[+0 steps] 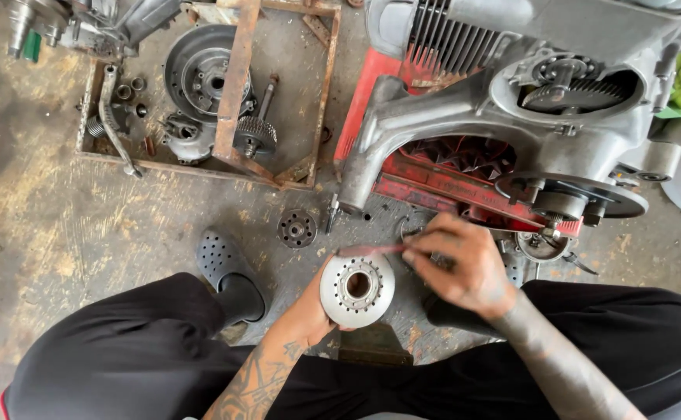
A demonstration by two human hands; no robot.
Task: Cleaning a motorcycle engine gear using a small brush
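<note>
A round metal hub disc point(357, 288) is gripped from beneath by the left hand point(315, 309), whose fingers are mostly hidden behind it. A thin reddish tool point(371, 250) is pinched in the right hand point(465, 267), its tip blurred over the disc's far edge. Beyond, the engine casing point(511, 109) is cut off by the frame's far edge.

engine casing point(465, 117), wooden tray point(235, 167), black clog point(227, 268)
</note>
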